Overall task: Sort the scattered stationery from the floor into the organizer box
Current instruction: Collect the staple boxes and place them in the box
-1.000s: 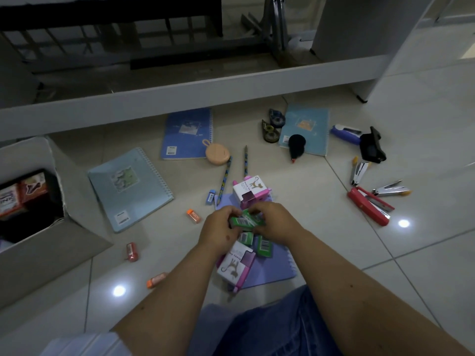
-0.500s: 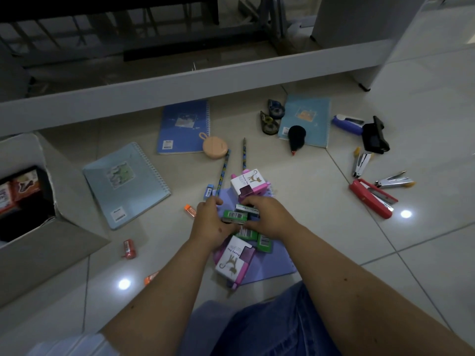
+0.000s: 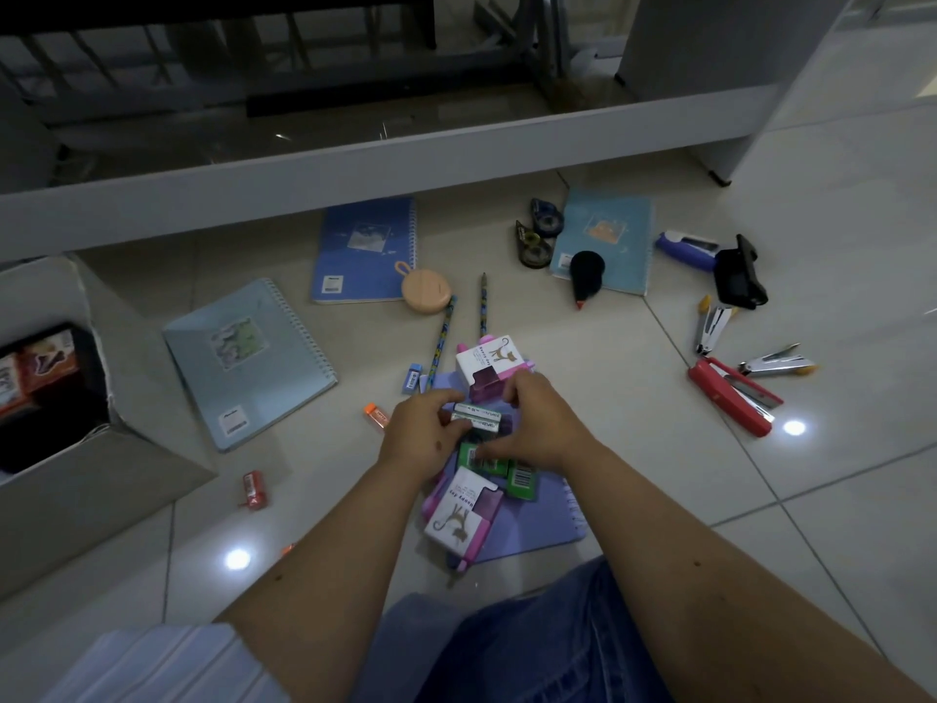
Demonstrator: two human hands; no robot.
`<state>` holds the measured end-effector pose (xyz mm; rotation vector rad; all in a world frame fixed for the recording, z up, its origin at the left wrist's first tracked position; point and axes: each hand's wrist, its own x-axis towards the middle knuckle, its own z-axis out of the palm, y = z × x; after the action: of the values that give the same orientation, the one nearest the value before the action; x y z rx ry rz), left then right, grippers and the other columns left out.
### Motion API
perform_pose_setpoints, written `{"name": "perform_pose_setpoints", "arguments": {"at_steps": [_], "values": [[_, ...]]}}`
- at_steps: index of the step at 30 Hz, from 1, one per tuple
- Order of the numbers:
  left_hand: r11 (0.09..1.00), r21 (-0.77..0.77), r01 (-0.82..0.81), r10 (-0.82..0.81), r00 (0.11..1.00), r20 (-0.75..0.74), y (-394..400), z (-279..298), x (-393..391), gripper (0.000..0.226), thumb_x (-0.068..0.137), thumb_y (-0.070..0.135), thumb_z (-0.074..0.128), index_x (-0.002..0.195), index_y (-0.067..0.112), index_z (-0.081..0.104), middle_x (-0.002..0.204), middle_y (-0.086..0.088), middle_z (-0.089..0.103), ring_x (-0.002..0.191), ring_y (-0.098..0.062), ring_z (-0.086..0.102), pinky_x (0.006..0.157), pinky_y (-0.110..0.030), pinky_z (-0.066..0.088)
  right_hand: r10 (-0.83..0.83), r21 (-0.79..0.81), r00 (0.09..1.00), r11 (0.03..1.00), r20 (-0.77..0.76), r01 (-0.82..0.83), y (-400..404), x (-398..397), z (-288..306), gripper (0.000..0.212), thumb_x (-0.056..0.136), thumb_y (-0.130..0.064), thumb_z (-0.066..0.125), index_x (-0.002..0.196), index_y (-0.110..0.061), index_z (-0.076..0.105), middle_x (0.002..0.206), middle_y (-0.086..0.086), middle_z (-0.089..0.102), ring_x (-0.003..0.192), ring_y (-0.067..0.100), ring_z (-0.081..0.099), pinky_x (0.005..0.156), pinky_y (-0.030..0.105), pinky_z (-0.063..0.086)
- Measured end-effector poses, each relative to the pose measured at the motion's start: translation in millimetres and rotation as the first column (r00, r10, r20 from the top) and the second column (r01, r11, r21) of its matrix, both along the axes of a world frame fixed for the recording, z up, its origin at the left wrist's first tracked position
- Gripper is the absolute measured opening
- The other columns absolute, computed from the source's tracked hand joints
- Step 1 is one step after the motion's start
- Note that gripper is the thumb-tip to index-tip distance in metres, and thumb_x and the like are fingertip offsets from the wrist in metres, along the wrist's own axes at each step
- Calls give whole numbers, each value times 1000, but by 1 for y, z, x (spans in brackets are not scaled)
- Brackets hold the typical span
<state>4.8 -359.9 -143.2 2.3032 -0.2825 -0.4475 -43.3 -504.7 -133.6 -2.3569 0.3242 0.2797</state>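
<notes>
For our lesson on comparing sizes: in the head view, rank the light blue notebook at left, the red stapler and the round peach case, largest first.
1. light blue notebook
2. red stapler
3. round peach case

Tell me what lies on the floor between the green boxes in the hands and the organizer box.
Between the green boxes and the organizer box lie a light blue notebook and an orange eraser, both flat; lifted boxes clear them.

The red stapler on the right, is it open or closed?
Open: the red stapler lies on the floor tiles with its metal arm lifted away from the red base.
</notes>
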Motion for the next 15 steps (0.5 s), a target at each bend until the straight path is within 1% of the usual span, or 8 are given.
{"name": "perform_pose_setpoints", "arguments": {"at_steps": [1,3,5,7,10,12,14,15], "values": [[1000,-2,-1,1,1000,-2,0,0,0,34,83,14,69,117,11,65,107,-14,67,97,-26,63,80,-21,42,11,-53,998,998,-62,-14,0,-1,-1,57,59,-27,86,90,-15,38,89,0,43,74,15,41,57,27,33],[1000,2,-1,1,1000,-6,0,0,1,31,83,14,69,114,11,66,104,-13,68,95,-25,63,77,-19,41,79,-174,982,979,-172,-109,3,-3,-2,55,62,-34,83,90,-16,39,95,5,51,84,22,50,65,30,38],[1000,1,-9,9,1000,-7,0,0,0,31,82,14,70,113,10,65,104,-13,67,94,-25,63,77,-19,41,100,-229,973,962,-207,-147,6,-3,-2,50,66,-35,82,94,-15,45,106,8,57,96,27,55,69,30,38],[1000,0,-20,20,1000,-7,0,-1,-1,32,82,14,69,113,10,65,105,-14,66,94,-26,63,78,-21,43,86,-232,975,963,-207,-134,8,-3,-1,49,67,-33,82,98,-14,49,110,9,58,100,27,55,69,29,37],[1000,11,-20,20,1000,-21,0,-1,-2,33,83,14,69,116,11,64,105,-14,66,94,-25,62,79,-22,43,85,-238,975,962,-208,-134,9,-3,3,45,69,-29,81,100,-11,53,112,11,59,101,27,56,70,26,36],[1000,9,-14,14,999,-38,0,1,-2,34,84,14,68,117,11,63,104,-14,66,95,-26,62,81,-23,44,84,-268,979,954,-188,-133,10,-4,5,46,72,-29,79,105,-9,55,113,11,60,103,27,57,70,26,34],[1000,-11,15,-16,998,-67,0,5,-5,35,84,15,67,118,12,61,97,-8,64,93,-24,62,80,-23,45,53,-295,988,951,-142,-93,10,-5,6,46,75,-31,75,109,-8,54,113,11,61,103,29,57,69,26,34],[999,-29,39,-42,995,-86,1,8,-6,35,83,15,68,118,12,61,92,-4,62,88,-21,62,79,-22,45,34,-299,992,952,-123,-70,10,-5,7,45,76,-32,73,109,-8,54,113,12,61,103,30,58,69,27,34]]}}
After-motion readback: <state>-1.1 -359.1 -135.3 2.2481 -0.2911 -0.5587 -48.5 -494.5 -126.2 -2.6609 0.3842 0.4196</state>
